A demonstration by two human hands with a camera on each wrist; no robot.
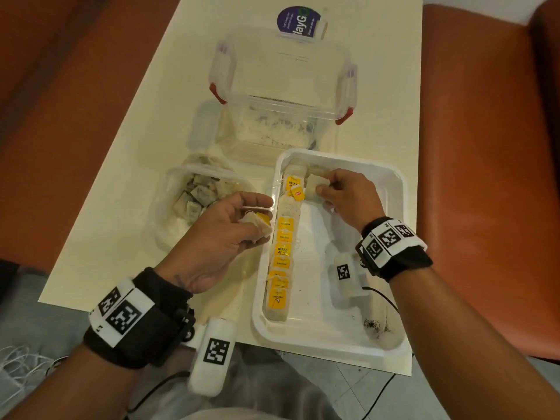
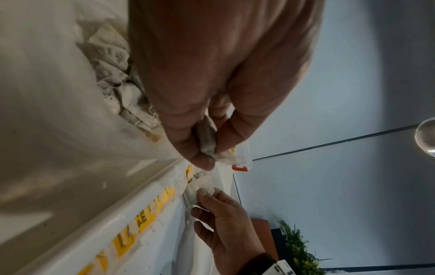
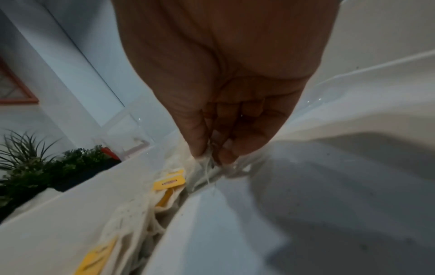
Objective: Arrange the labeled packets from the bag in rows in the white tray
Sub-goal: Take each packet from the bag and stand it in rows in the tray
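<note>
Head view: both hands point(image 1: 224, 222) point(image 1: 348, 195) pinch packets point(image 1: 257, 225) over white tray point(image 1: 391, 174).

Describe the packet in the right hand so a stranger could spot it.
Start at the white plastic tray. At its far end, beside the row of yellow-tagged packets, the right hand pinches a pale paper teabag packet. Unlike its neighbours, it shows no yellow tag.

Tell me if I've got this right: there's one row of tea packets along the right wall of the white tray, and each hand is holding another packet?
Nearly. The row of packets runs along the left wall of the white tray, not the right; the head view shows it. The rest holds: the left hand pinches a packet with a yellow tag just outside the tray, and the right hand holds another packet at the tray's far end.
</note>
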